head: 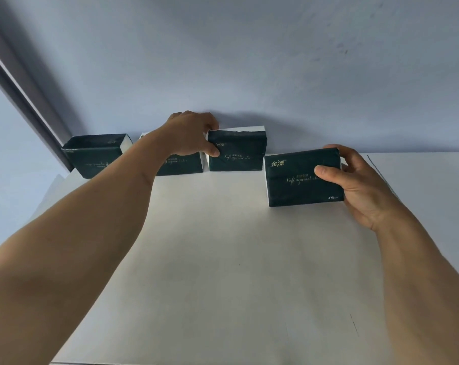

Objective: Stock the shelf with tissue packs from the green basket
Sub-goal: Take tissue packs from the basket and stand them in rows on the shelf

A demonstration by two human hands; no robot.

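Note:
Dark green tissue packs with gold script stand in a row along the back of the white shelf top (223, 246), against the wall. The leftmost pack (96, 155) stands by the corner. A second pack (181, 163) is partly hidden behind my left forearm. My left hand (191, 134) grips the top left corner of the third pack (236, 152), thumb on its front. To the right and nearer to me, my right hand (360, 185) holds a fourth pack (299, 177) upright by its right end, resting on the shelf. The green basket is out of view.
A pale blue wall (249, 61) rises right behind the row. A dark vertical frame (25, 96) runs down the left corner. White shelf surface stretches to the right of the fourth pack and towards me.

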